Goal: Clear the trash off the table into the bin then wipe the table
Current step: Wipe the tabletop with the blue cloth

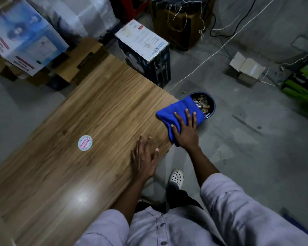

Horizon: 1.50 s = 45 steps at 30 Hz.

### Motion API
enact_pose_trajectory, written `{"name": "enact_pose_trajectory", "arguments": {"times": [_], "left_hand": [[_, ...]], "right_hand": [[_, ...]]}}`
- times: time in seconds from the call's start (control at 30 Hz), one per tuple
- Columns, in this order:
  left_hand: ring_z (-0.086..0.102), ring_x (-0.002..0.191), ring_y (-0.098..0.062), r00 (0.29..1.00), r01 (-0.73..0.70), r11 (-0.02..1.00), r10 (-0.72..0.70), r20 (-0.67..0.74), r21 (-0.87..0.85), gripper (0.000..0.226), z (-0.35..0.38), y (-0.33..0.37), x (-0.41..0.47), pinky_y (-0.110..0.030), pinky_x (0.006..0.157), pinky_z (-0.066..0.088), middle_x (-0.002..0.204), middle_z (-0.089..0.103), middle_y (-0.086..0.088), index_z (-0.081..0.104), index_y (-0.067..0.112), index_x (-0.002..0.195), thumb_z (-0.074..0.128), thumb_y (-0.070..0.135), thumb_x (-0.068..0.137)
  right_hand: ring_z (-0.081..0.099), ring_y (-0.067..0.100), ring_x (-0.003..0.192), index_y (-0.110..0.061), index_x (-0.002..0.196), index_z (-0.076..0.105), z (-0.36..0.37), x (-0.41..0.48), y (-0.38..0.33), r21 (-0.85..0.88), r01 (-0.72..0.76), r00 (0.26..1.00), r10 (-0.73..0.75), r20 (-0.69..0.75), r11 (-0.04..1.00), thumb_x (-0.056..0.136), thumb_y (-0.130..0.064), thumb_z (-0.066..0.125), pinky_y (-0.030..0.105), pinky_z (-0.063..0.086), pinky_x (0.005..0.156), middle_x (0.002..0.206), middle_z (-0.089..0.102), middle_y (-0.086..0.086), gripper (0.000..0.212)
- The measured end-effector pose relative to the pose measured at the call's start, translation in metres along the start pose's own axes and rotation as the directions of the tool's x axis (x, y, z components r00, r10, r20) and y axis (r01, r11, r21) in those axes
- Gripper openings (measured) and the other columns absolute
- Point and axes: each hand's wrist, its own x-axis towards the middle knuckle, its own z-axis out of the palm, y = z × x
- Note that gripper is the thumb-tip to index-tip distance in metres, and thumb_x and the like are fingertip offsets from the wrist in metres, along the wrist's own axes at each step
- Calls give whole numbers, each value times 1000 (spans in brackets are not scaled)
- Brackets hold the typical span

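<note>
Trash (202, 103) fills the bin (212, 110); wiping looks underway: right hand (186, 132) presses cloth (174, 112) flat-fingered at the surface (96, 112) edge, left hand (144, 158) spread flat.

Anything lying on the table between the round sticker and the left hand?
No: in the head view, only bare wood of the table lies between the sticker and the left hand.

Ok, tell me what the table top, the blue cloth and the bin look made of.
Table top: wood-grain laminate or veneer; streaked grain, glossy glare. Blue cloth: soft fabric, possibly microfibre; it folds and drapes over the edge. Bin: dark smooth rim, probably plastic.
</note>
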Motion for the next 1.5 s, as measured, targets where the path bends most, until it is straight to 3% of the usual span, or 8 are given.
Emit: {"name": "enact_pose_trajectory", "arguments": {"times": [0.27,0.7,0.83,1.0,1.2,1.3,1.4,1.5], "left_hand": [[42,141,-29,991,130,990,-128,-35,47,62,6,9,23,-59,110,35,158,40,-8,47,22,147,37,53,95],[49,124,-22,958,240,970,-243,-152,-43,43,-3,-2,53,-46,100,31,142,54,2,56,25,134,49,46,97],[55,115,-21,920,342,859,-389,-52,-381,46,-20,-13,74,-44,98,42,124,62,4,57,25,133,46,52,97],[63,96,-3,791,342,396,-611,33,-852,41,-83,-25,108,-7,80,44,108,65,0,59,13,128,62,34,93],[66,98,-10,785,223,-118,-566,250,-968,41,-190,-41,97,-37,80,49,111,72,5,65,28,122,55,56,94],[67,113,-20,868,207,-161,-424,257,-965,43,-223,-51,68,-40,92,52,123,71,-5,68,17,120,67,48,89],[72,90,-12,866,254,-82,-425,264,-964,24,-237,-65,31,-23,75,56,103,77,-4,69,5,115,71,11,92],[72,77,-7,865,283,-34,-422,271,-958,23,-246,-88,-9,-18,63,54,95,77,-1,67,2,115,67,1,92]], "right_hand": [[10,27,157,-52,151,37,33,-85,-28,-258,313,949,-308,59,914,92,-65,54,75,10,112,168,21,-8,63],[43,36,137,-52,155,24,26,113,-68,-302,-88,994,66,-82,949,101,-54,39,67,9,117,155,44,-2,56],[59,31,122,-36,152,43,24,182,-120,114,-13,1000,11,24,993,102,-45,37,55,34,113,137,62,7,51],[59,5,121,-24,134,58,-18,174,-227,884,-116,983,-77,168,454,104,-34,53,34,45,110,134,62,-3,32],[73,24,101,-11,114,76,-68,64,-279,717,-686,726,-194,660,-126,104,-36,46,38,62,79,115,75,9,40],[76,21,85,-15,83,83,-74,-1,-264,672,-726,686,-223,693,-146,87,-42,55,33,63,72,95,79,5,39],[58,30,131,-17,129,71,-72,-44,-263,651,-758,645,-202,737,-47,82,-69,66,49,41,115,143,60,10,70],[61,31,127,-12,131,69,-80,-82,-287,634,-772,601,-268,753,48,95,-66,47,42,53,102,140,62,16,68]]}}
